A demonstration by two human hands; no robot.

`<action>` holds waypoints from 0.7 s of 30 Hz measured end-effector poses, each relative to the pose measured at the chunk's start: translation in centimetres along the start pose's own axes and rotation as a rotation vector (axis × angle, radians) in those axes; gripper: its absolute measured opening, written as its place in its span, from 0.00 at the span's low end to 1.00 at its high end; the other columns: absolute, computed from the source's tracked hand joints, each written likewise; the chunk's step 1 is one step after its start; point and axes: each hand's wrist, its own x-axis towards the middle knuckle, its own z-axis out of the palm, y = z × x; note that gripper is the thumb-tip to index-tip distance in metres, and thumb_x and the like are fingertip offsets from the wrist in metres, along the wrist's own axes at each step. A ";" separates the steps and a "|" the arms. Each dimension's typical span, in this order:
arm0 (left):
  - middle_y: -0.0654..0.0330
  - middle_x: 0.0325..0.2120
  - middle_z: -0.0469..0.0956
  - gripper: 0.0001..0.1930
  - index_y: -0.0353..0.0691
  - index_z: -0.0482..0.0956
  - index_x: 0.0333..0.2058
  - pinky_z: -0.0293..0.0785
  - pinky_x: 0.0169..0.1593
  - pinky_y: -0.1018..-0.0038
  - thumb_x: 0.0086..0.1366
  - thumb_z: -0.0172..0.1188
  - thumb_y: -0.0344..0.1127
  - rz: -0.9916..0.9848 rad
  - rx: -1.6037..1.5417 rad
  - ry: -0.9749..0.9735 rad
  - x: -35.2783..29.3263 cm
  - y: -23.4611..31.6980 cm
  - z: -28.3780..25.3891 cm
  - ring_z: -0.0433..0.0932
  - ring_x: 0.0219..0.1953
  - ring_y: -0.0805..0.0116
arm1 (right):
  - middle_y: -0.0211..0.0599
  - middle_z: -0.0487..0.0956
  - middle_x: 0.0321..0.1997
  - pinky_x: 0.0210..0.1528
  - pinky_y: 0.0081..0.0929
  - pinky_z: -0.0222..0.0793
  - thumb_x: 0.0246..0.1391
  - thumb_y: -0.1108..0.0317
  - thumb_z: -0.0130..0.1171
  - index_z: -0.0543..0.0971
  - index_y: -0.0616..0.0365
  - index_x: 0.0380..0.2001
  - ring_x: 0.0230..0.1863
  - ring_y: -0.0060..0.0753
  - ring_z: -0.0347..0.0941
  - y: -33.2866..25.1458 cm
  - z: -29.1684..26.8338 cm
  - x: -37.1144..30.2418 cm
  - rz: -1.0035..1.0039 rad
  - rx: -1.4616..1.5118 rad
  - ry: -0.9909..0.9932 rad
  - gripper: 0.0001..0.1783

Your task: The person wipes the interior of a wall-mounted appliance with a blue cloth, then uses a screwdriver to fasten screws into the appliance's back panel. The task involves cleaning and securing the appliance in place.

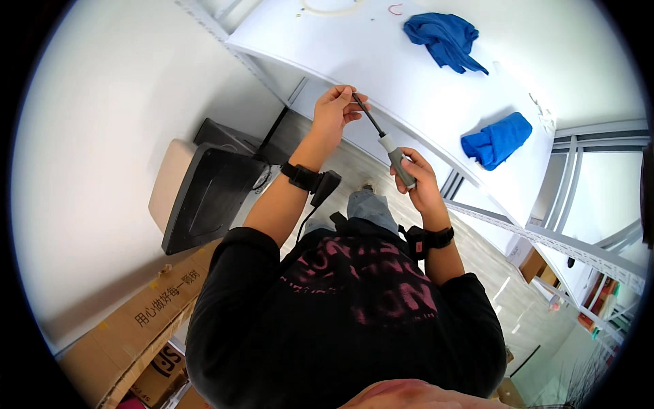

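A screwdriver with a grey handle and a long dark shaft is held slantwise between my two hands, in front of the white shelf's near edge. My right hand is wrapped round its handle. At the upper end of the shaft, my left hand pinches the tip between thumb and fingers; the very tip is hidden by them. Beyond the hands, a folded blue cloth lies on the white shelf at the right, and a crumpled blue cloth lies farther back.
To the left stands a black-backed panel like a monitor, beside the wall. Cardboard boxes fill the lower left. Metal shelf framing runs along the right, with boxes on a lower level. A thin red loop lies on the shelf's far part.
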 end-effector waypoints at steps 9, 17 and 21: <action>0.60 0.30 0.80 0.07 0.39 0.79 0.34 0.72 0.35 0.74 0.64 0.56 0.35 0.188 0.548 0.233 9.4 -3.4 5.5 0.78 0.32 0.68 | 0.39 0.76 0.28 0.16 0.18 0.55 0.57 0.64 0.53 0.69 0.62 0.49 0.15 0.22 0.64 -5.0 -9.2 2.0 0.000 0.015 0.075 0.19; 0.58 0.25 0.79 0.04 0.43 0.84 0.29 0.71 0.36 0.67 0.54 0.62 0.32 0.710 1.254 0.081 13.3 -8.0 8.4 0.74 0.31 0.58 | 0.42 0.76 0.28 0.16 0.19 0.56 0.58 0.66 0.51 0.67 0.62 0.51 0.15 0.24 0.65 -5.9 -12.1 1.9 -0.035 0.089 0.200 0.19; 0.59 0.25 0.79 0.05 0.44 0.85 0.29 0.70 0.36 0.66 0.53 0.62 0.32 0.773 1.322 0.027 14.4 -9.0 9.8 0.73 0.31 0.57 | 0.40 0.75 0.29 0.17 0.18 0.55 0.59 0.64 0.49 0.68 0.62 0.51 0.16 0.23 0.64 -6.2 -13.0 1.0 -0.058 0.065 0.241 0.19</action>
